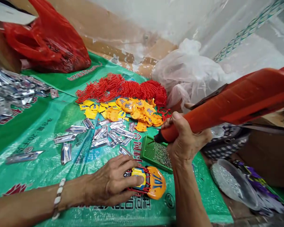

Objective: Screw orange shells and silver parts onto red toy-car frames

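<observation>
My left hand [113, 183] presses down on an orange toy car body [153, 184] with a yellow and red part on it, fingers curled over it on the green sheet [44, 126]. My right hand [186, 138] grips an orange electric screwdriver [232, 104], whose black tip points at a green tray of small screws [156, 154] just beyond the toy car.
Behind lie a heap of orange and yellow toy shells [130, 112], a pile of red plastic frames [123, 88] and scattered silver parts [104, 134]. A red bag [47, 41] sits far left, a white plastic bag [191, 72] at right, a clear bowl [234, 186] at lower right.
</observation>
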The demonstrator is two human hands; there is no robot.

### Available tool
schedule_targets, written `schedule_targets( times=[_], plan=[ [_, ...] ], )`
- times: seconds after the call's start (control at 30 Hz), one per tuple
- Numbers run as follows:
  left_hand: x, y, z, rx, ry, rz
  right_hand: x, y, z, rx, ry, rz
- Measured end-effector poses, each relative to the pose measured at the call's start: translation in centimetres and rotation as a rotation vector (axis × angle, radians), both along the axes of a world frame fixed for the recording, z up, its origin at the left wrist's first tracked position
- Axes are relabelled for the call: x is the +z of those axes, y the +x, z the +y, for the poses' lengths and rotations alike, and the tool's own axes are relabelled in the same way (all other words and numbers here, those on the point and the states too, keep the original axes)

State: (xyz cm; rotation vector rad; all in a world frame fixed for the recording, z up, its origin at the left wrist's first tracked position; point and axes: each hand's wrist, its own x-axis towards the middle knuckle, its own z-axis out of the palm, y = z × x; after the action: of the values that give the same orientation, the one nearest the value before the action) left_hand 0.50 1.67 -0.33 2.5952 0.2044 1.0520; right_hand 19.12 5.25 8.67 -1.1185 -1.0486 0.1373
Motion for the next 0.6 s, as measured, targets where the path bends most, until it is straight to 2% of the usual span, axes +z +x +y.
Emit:
schedule_targets(
  times=[0.17,0.3,0.6],
  plan=[
    [-0.8,0.2,0.0,-0.014,-0.014,-0.036,0.1,1.0,1.3,-0.035,0.044,0.103],
    [-1.4,0.4,0.0,-0.008,-0.01,-0.088,-0.5,1.4,2.5,-0.006,0.059,0.125],
    [-1.3,0.2,-0.1,0.007,-0.021,-0.053,-1.5,1.3,2.9,0.023,0.014,0.122]
  ],
)
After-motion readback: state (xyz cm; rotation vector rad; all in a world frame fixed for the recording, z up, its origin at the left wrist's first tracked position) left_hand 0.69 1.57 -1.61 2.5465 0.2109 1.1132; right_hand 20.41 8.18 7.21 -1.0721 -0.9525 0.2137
